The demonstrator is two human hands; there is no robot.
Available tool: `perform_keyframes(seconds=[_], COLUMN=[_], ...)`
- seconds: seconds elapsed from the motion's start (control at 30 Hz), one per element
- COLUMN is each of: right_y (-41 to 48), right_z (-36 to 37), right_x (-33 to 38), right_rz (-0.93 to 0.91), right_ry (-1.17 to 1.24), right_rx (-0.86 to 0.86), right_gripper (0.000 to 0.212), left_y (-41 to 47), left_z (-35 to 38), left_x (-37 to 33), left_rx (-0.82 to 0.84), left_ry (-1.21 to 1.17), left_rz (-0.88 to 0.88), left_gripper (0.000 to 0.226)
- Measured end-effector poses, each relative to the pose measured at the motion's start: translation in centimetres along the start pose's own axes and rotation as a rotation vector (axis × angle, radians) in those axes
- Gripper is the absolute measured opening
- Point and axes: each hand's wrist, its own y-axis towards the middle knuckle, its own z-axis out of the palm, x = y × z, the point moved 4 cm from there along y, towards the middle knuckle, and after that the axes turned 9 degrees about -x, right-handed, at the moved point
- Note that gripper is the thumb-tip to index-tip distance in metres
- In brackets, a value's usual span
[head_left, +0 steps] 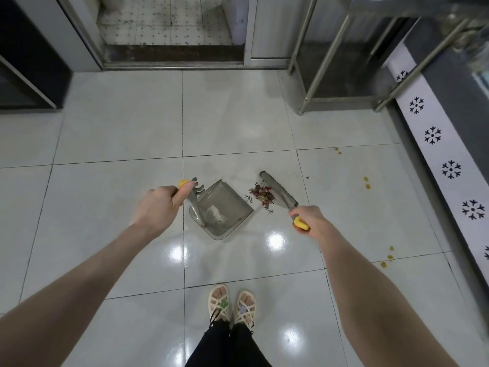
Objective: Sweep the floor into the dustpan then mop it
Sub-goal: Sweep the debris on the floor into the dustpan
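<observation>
Dustpan (pixel 230 197): on floor (pixel 119 128), handle gripped by left hand (pixel 158 205). Broom (pixel 277 190): handle gripped by right hand (pixel 308 218). Debris pile (pixel 262 194): located between dustpan and broom.

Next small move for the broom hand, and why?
Probably a short leftward stroke of the grey serrated broom head. It sits just right of the reddish pile of dried petals, which lies on the tile beside the grey translucent plastic dustpan. The right hand grips the yellow-tipped broom handle, and the left hand holds the yellow-tipped dustpan handle.
</observation>
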Motion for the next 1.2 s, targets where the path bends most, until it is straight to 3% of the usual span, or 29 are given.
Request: perform_keyframes(seconds=[0.23, 0.37, 0.6, 0.8, 0.97, 1.2], right_y=[-1.8, -2.0, -1.0, 1.0, -0.3, -1.5], right_z=[1.5, -0.7, -2.3, -0.2, 1.3, -0.9], right_x=[-3.2, -1.1, -0.3, -1.2, -3.4, -3.2], right_rz=[0.042, -0.017, -0.08, -0.095, -0.055, -0.055], right_ry=[-0.088, -0.046, -0.055, -0.129, -0.191, -0.043], right_rx=[0.126, 0.077, 0.03, 0.049, 0.145, 0.069], right_gripper=[0.017, 0.018, 0.014, 0.033, 0.03, 0.017], left_y=[-2.2, -3.4, -5.5, -6.6, -6.7, -5.3], left_z=[0.7, 0.5, -0.2, 0.8, 1.5, 1.7], left_x=[-0.3, -0.6, 0.1, 1.0, 1.2, 0.9], left_rx=[0.017, 0.028, -0.003, -0.023, -0.012, 0.027], left_ry=[0.019, 0.006, 0.018, 0.009, 0.034, 0.027], left_rz=[-0.015, -0.031, -0.069, -0.066, -0.058, -0.018], left_gripper=[0.081, 0.083, 0.067, 0.075, 0.075, 0.077])
